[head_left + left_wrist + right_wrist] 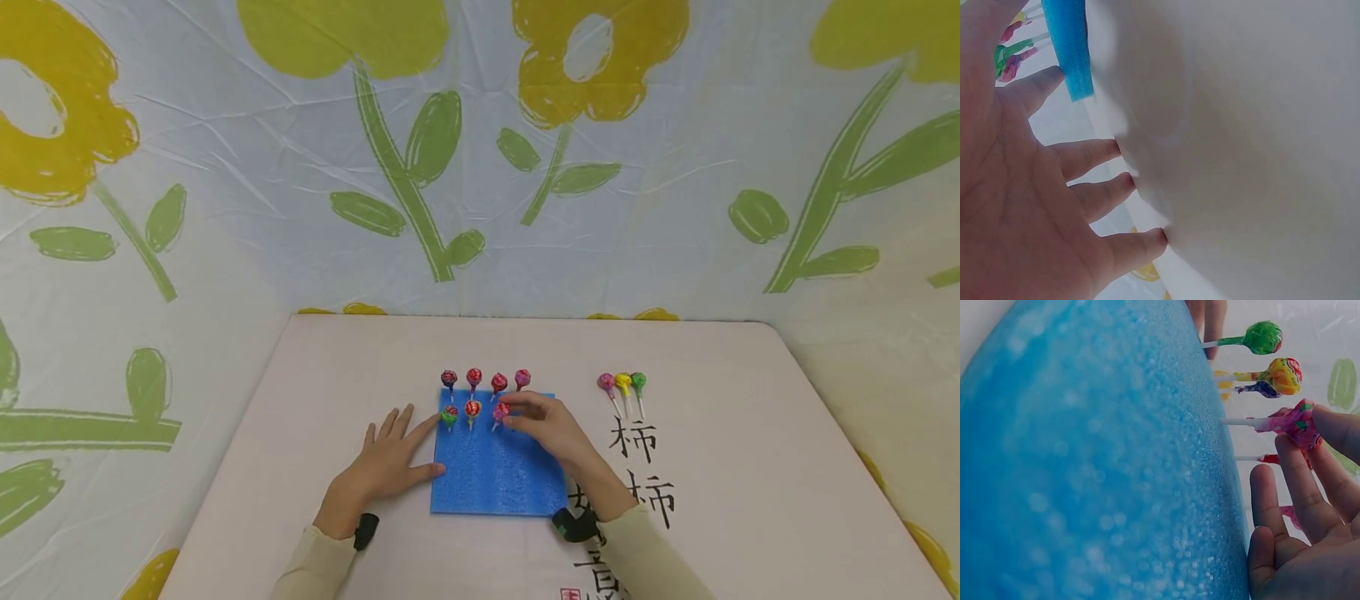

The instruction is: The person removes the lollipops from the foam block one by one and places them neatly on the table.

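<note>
A blue foam board (495,479) lies on the table with lollipops standing in it on their sticks. My right hand (553,427) pinches the wrapped head of a pink lollipop (1297,425) between thumb and fingers; its white stick meets the foam. Left of it in the same row are a yellow-and-red lollipop (472,409) and a green lollipop (449,415). Several red, pink and dark lollipops form the row behind, including a red lollipop (474,377). My left hand (386,462) rests with spread fingers on the table, forefinger and thumb against the board's left edge.
Right of the board, a purple lollipop (607,382), a yellow lollipop (623,381) and a green-wrapped lollipop (638,381) lie side by side on the pale table (750,467). Black brush characters (651,500) mark the tabletop. A flower-patterned cloth (652,225) hangs behind.
</note>
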The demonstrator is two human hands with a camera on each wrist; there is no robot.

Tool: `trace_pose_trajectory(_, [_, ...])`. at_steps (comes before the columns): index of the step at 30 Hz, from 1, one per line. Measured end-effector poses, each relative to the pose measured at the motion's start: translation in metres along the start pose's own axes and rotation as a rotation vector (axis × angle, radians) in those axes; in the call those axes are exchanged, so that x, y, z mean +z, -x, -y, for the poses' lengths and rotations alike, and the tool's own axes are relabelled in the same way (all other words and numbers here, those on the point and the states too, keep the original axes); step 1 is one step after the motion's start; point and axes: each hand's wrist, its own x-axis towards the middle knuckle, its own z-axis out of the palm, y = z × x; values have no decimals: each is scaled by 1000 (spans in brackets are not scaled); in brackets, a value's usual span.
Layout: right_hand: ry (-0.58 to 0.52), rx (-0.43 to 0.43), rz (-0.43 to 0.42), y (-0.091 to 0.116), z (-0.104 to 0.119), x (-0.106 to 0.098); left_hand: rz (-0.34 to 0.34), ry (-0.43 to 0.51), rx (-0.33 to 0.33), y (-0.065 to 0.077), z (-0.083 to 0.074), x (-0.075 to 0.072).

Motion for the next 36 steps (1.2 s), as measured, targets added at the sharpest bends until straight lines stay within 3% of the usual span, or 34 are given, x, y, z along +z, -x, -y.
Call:
trace_pose_trajectory(23, [-152,17,-49,0,3,-16,-6,9,2,-3,-1,-1])
trace_pose_trajectory(36, [-111,-8,-111,8,3,-45,-6,-7,2,-1,1,1])
